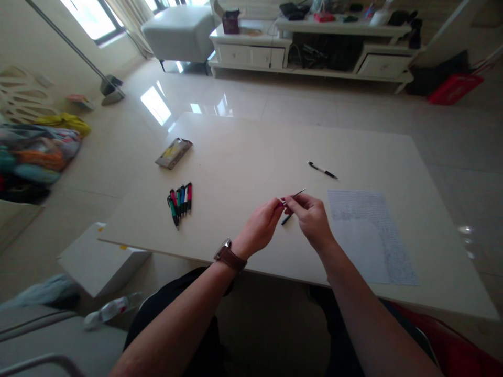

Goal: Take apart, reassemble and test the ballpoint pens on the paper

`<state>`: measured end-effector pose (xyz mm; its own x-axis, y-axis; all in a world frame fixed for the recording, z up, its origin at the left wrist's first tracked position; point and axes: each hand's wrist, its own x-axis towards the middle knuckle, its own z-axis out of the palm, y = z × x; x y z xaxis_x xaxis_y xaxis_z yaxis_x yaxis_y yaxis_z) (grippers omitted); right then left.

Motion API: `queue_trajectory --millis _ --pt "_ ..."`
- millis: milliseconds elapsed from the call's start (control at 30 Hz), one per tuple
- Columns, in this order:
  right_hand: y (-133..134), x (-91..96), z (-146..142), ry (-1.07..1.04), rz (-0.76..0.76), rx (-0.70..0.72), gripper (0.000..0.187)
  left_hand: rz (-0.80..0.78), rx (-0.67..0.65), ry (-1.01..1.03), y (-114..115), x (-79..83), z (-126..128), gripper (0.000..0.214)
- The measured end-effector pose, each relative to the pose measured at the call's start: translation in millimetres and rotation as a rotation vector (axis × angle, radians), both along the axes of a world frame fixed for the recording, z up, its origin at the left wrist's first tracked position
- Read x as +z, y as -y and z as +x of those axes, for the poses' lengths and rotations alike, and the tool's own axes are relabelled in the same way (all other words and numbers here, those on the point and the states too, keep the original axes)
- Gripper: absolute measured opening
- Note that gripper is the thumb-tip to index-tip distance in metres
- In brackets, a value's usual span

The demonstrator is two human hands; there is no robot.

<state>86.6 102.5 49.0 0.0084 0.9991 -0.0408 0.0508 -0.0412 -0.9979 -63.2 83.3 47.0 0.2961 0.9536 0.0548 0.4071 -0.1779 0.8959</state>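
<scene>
My left hand (264, 222), with a brown-strapped watch on its wrist, is closed on a small magenta pen part (281, 203); the fingers hide most of it. Right against it, my right hand (312, 217) pinches a thin dark pen refill (299, 192) whose tip points up and right. Below the fingers, a black pen piece (286, 219) shows partly; whether it lies on the table or is held, I cannot tell. Farther back lies a black and white pen (323, 170). A row of several colored pens (181, 201) rests at the left.
The white table (243, 157) carries a grey and yellow packet (174, 153) at the back left and a sheet of written paper (365, 235) beside my right forearm. A white box (98, 262) and a plastic bottle (112, 310) are at the lower left.
</scene>
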Motion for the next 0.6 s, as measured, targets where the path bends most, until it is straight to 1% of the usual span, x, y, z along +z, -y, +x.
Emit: queue_trajectory --millis 67,133,167,233,333,367,433,500,600 --pt "0.9 0.8 -1.8 0.045 -0.015 0.058 0.033 -0.011 0.032 0.02 -2.3 -1.0 -1.9 0.025" --pt "0.5 -0.6 -1.9 0.106 -0.015 0.049 0.038 -0.027 0.073 0.015 -5.6 -1.4 -5.1 0.024" --pt "0.0 -2.3 -1.5 0.169 -0.017 0.044 0.036 -0.032 0.095 0.015 -7.3 -1.3 -7.1 0.023" --pt "-0.2 -7.8 -0.7 0.395 -0.013 0.071 0.026 -0.044 0.139 0.03 -10.0 -0.1 -11.1 0.022" --pt "2.3 -19.0 -2.3 0.851 0.036 0.181 0.014 -0.064 0.186 0.075 -11.2 3.2 -14.7 0.02" --pt "3.5 -22.9 -4.0 0.976 0.051 0.212 0.013 -0.063 0.199 0.097 -10.9 4.3 -15.0 0.019" --pt "5.3 -31.3 -8.7 1.152 0.051 0.237 0.015 -0.053 0.214 0.148 -10.1 5.7 -14.8 0.019" --pt "6.0 -40.8 -14.6 1.248 0.029 0.232 0.019 -0.043 0.213 0.187 -9.4 6.0 -14.4 0.021" --pt "6.7 -57.9 -24.9 1.313 0.005 0.217 0.02 -0.027 0.193 0.194 -9.7 4.9 -15.8 0.023"
